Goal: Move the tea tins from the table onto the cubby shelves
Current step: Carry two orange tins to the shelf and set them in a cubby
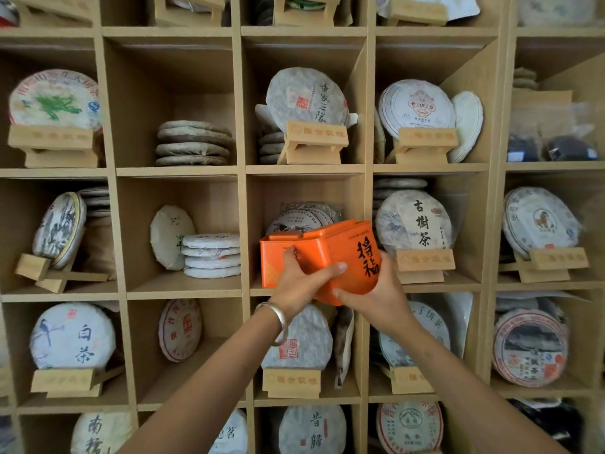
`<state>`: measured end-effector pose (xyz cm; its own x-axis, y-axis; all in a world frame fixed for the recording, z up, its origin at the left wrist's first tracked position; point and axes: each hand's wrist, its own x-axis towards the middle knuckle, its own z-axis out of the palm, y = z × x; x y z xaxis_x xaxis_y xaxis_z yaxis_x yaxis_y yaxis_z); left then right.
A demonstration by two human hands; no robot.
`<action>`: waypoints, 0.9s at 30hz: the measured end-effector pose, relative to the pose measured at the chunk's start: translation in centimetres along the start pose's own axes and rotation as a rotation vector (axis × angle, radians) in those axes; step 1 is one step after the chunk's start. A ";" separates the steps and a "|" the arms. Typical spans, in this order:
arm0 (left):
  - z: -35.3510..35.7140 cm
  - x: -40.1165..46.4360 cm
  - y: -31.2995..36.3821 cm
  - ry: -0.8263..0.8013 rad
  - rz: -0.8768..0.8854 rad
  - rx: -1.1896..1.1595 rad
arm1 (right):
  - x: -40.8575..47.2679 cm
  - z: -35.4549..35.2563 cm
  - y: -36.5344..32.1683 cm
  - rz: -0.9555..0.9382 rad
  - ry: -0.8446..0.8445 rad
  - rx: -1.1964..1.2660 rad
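1. both hands clamp one orange tea tin: left hand over its front, right hand under its corner.
2. tin sits tilted at the middle cubby mouth, beside a second tin.
3. level it, slide straight in, clear of the wrapped tea cakes behind.

Orange tea tins hide most of the wrapped cakes behind them in that cubby; the tins' own undersides are covered by both hands. Far right of the tins, dark bagged items are blurred, contents unreadable. Top and bottom shelf rows are cut by the frame edges.
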<state>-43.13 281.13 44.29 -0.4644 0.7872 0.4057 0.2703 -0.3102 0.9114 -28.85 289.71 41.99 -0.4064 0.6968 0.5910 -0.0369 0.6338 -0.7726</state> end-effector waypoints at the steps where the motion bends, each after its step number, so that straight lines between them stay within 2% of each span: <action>1: 0.4 0.1 0.1 0.047 0.007 0.013 | -0.2 0.6 -0.2 -0.025 0.037 -0.037; 5: 1.2 1.0 0.4 0.157 -0.004 0.032 | -0.3 2.4 -0.4 -0.087 0.162 -0.145; 9: 1.1 2.0 0.6 0.098 0.018 0.058 | -0.1 2.7 0.0 -0.038 0.199 -0.133; 14: 0.9 3.6 0.8 -0.008 0.040 0.066 | 1.1 2.1 0.2 -0.034 0.234 -0.283; 17: 1.3 4.3 0.7 -0.032 0.052 0.166 | 1.9 1.8 0.2 -0.016 0.256 -0.277; 20: 1.9 5.0 0.0 0.044 0.135 0.358 | 2.7 1.7 0.7 0.012 0.273 -0.247; 27: 1.5 5.3 -1.8 0.148 0.166 0.405 | 3.6 3.3 2.3 0.053 0.259 -0.282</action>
<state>-44.81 286.71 44.72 -0.4946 0.6503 0.5766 0.6452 -0.1697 0.7449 -33.42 292.58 41.52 -0.1554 0.7701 0.6187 0.2453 0.6368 -0.7310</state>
